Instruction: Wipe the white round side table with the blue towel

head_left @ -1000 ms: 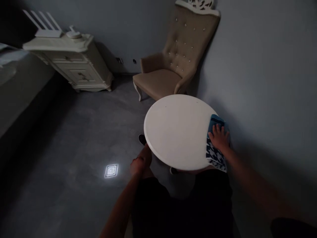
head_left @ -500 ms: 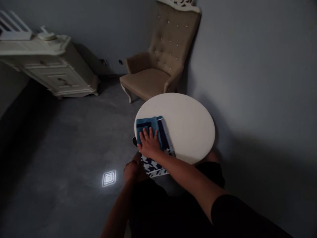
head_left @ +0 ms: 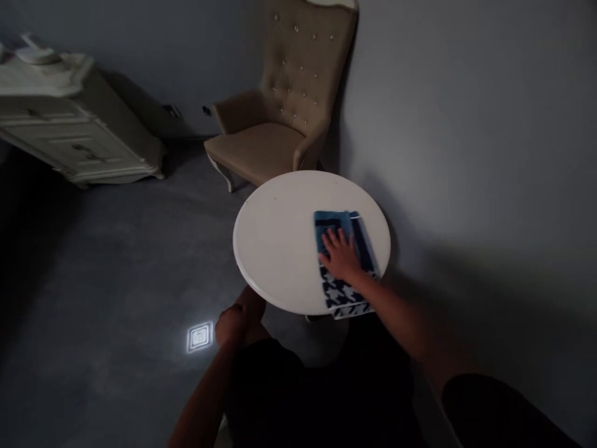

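Observation:
My right hand (head_left: pixel 341 255) lies flat with its fingers spread on a folded towel (head_left: pixel 338 292), pressing it against the tabletop. The towel is blue and dark navy at the far part, with a navy-and-white houndstooth pattern nearer me. Its near edge hangs past the rim of a round white table (head_left: pixel 280 249). My left hand (head_left: pixel 231 324) rests by my left knee, below the table's left side, its fingers loosely curled in. Nothing shows in it, though the light is dim.
A brown tufted armchair (head_left: pixel 261 149) stands just behind the table. A pale carved cabinet (head_left: pixel 93 143) is at the far left. The grey wall (head_left: pixel 466 155) runs close along the right. On the dark floor (head_left: pixel 140 267) there is a bright square patch of light (head_left: pixel 199 336).
My right hand and the towel under it have slid across the tabletop from the left side to the right. My left hand stays by the knee. The view has shifted slightly.

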Tool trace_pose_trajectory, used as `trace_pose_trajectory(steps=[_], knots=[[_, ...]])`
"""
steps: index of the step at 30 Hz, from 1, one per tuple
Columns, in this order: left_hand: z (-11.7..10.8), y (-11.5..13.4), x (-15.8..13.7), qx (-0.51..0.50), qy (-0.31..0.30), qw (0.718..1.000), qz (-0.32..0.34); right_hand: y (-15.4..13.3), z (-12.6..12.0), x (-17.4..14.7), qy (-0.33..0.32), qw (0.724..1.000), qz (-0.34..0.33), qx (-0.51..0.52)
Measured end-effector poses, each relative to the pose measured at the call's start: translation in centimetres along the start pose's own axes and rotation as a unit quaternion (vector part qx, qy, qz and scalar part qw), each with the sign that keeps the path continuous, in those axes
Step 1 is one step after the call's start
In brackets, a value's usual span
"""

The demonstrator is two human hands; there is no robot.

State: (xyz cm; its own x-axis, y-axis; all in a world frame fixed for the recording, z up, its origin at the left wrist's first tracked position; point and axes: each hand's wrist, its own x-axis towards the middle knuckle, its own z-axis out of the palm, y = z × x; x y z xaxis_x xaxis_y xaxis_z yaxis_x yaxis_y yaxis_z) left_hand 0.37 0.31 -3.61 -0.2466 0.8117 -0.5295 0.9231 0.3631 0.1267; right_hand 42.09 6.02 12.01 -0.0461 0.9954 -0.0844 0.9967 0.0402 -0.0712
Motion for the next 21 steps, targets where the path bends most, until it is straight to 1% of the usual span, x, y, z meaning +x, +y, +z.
trace_pose_trajectory(steps=[3,5,7,9,11,12,14,17,21], knots=[[-0.4,0.4,-0.6,-0.001,0.006,1.000,0.003,8.7,-1.0,-0.5,-0.007,0.997,0.077,-0.018],[-0.7,0.6,-1.0,-0.009,0.008,1.000,0.004,13.2,-1.1,-0.8,-0.001,0.993,0.118,-0.030],[-0.9,0.8,-1.4,-0.018,0.009,1.000,-0.002,15.8,-0.7,-1.1,0.009,0.988,0.149,-0.040],[-0.9,0.7,-1.5,-0.027,0.005,1.000,-0.006,16.4,-0.1,-1.6,0.017,0.984,0.166,-0.055],[-0.8,0.6,-1.6,-0.034,0.004,0.999,-0.009,15.2,0.5,-2.3,0.019,0.984,0.166,-0.069],[-0.8,0.5,-1.6,-0.036,0.006,0.999,-0.009,14.0,0.8,-2.7,0.016,0.984,0.160,-0.072],[-0.6,0.5,-1.5,-0.041,0.014,0.999,-0.011,10.8,1.5,-3.5,0.008,0.988,0.137,-0.073],[-0.3,0.5,-1.5,-0.045,0.021,0.999,-0.007,4.1,2.2,-4.4,-0.003,0.995,0.085,-0.053],[-0.2,0.6,-1.3,-0.042,0.021,0.999,-0.003,-7.2,2.6,-4.5,-0.011,1.000,-0.003,0.008]])
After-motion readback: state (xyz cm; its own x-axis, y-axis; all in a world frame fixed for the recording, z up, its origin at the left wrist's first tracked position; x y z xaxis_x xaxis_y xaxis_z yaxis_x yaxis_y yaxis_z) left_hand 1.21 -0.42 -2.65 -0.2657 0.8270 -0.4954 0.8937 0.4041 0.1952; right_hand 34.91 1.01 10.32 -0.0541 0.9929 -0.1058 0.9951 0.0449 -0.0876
